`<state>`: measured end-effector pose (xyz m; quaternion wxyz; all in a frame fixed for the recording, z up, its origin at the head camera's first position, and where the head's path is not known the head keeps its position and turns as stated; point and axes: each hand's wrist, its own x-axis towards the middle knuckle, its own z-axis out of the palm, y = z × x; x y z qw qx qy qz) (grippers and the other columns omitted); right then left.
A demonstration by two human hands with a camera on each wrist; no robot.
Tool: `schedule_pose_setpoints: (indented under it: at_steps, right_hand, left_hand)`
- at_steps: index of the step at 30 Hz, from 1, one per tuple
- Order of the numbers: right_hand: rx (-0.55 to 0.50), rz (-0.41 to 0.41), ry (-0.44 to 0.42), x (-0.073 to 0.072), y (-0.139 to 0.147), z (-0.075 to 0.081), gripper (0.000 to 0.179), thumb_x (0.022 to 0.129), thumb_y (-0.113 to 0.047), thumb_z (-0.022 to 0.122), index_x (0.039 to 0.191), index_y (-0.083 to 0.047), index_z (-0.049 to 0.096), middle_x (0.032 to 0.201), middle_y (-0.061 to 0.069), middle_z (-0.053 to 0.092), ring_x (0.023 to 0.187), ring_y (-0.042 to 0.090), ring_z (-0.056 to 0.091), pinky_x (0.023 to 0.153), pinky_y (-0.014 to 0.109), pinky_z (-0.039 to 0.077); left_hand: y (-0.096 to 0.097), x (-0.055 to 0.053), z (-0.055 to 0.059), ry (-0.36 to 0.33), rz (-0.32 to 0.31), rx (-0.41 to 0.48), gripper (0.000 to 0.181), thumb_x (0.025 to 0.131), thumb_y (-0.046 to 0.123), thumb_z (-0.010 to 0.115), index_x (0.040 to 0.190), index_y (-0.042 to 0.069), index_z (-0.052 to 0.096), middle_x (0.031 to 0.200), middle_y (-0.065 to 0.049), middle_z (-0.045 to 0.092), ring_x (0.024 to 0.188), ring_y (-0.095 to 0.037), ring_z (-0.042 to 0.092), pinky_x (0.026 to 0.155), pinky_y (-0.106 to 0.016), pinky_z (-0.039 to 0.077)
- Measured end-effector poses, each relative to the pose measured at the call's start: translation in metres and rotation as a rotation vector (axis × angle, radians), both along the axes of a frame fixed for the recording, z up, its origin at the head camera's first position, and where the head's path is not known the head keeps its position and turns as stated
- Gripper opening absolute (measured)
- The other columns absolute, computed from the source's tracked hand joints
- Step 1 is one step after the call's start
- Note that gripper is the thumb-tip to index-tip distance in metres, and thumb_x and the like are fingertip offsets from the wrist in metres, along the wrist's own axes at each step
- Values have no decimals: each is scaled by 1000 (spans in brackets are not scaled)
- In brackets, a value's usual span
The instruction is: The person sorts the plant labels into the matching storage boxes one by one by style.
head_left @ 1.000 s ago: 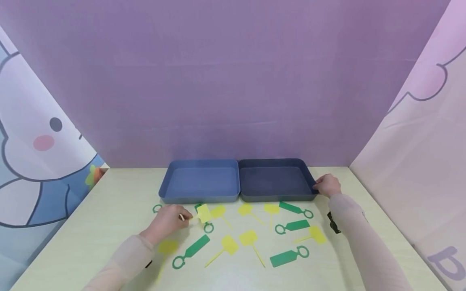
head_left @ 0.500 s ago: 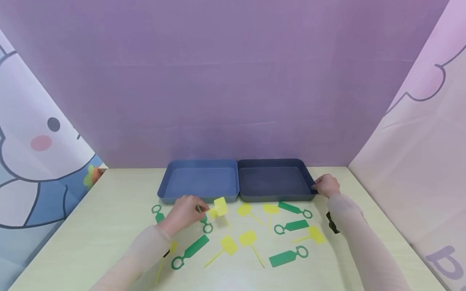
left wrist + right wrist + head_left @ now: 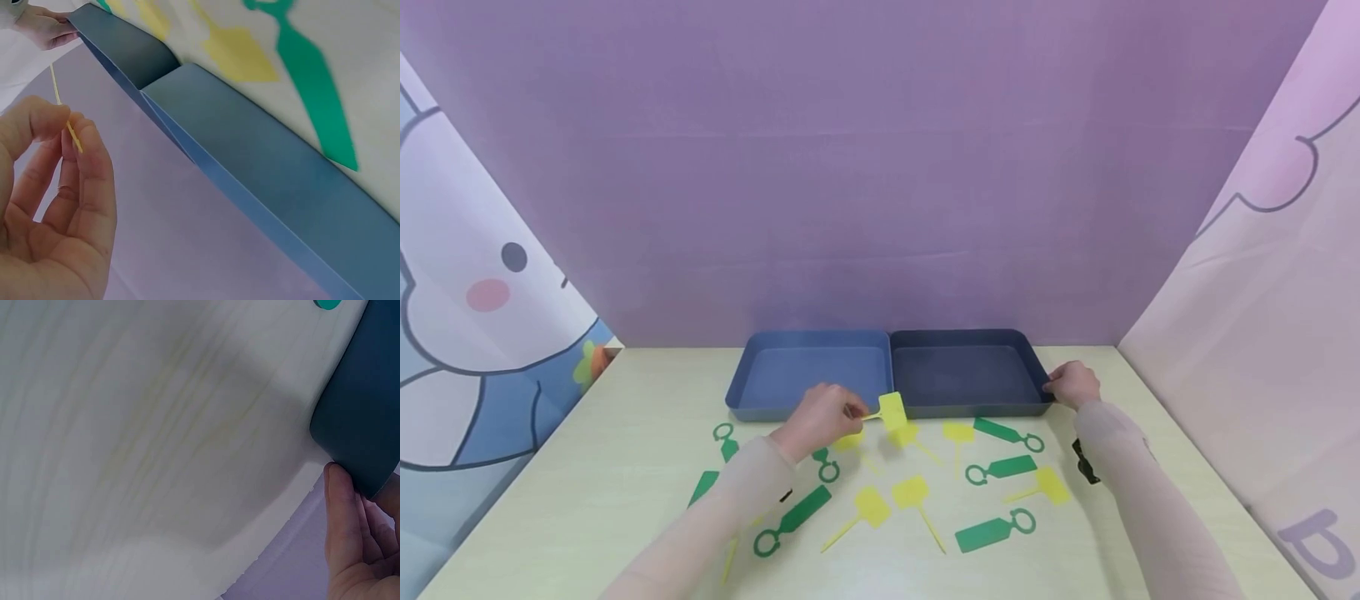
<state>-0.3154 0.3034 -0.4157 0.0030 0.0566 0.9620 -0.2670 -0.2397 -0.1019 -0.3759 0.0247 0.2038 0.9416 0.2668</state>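
Note:
My left hand (image 3: 823,414) pinches a yellow plant tag (image 3: 892,411) by its thin stem, its square head pointing right. It hovers above the front edge of the trays, near where they meet. In the left wrist view, thumb and fingertips hold the stem (image 3: 55,84). My right hand (image 3: 1074,383) grips the right side of the dark navy tray (image 3: 973,410), thumb at the rim and fingers outside, as the right wrist view also shows. Beside that tray stands a lighter blue tray (image 3: 737,392); nothing lies in either one.
Several yellow tags (image 3: 912,492) and several green ring-ended tags (image 3: 985,533) lie spread on the pale wooden table (image 3: 587,467) before the trays. My left forearm covers some. A purple cloth wall (image 3: 880,183) rises behind the trays.
My left hand has carried the yellow tag rightward and a little away from me, from over the left tags to the trays' front edge. The right hand stays on the navy tray.

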Motion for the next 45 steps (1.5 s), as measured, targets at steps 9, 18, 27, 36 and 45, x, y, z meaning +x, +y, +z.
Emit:
schedule_pose_setpoints:
  at_steps: [9, 18, 27, 36, 45]
  right_hand:
    - [7, -4, -7, 1, 3, 1, 32, 81, -10, 63, 105, 11, 62, 100, 25, 65, 88, 38, 60, 85, 53, 44]
    - [2, -9, 1, -1, 1, 1, 32, 81, -10, 63, 106, 10, 62, 103, 26, 64, 88, 37, 61, 84, 51, 46]
    - [-3, -5, -6, -1, -3, 4, 33, 81, -10, 64, 107, 11, 61, 103, 26, 63, 88, 37, 61, 80, 47, 49]
    - [-15, -12, 0, -1, -2, 3, 32, 81, -9, 64, 106, 10, 62, 102, 26, 64, 85, 36, 62, 81, 49, 48]
    - [-1, -12, 1, -1, 0, 0, 31, 81, -9, 63, 105, 10, 63, 102, 25, 64, 92, 40, 59, 84, 50, 46]
  left_hand:
    - [26, -14, 6, 40, -46, 9, 14, 81, 12, 66, 91, 16, 75, 87, 3, 70, 73, -7, 61, 66, -26, 50]
    - [45, -32, -1, -21, -48, 47, 18, 83, 8, 63, 98, 13, 73, 93, 0, 71, 75, -10, 62, 63, -24, 51]
    - [60, -48, -10, -29, -42, 45, 18, 87, 10, 61, 100, 13, 73, 97, -1, 70, 71, -9, 61, 58, -21, 47]
    - [71, -56, -16, -45, -40, 34, 19, 86, 10, 62, 101, 13, 72, 98, -1, 70, 82, -14, 64, 66, -25, 51]
    - [84, -68, -20, -49, -30, 22, 18, 86, 9, 62, 99, 14, 73, 98, -2, 70, 84, -16, 64, 69, -27, 53]
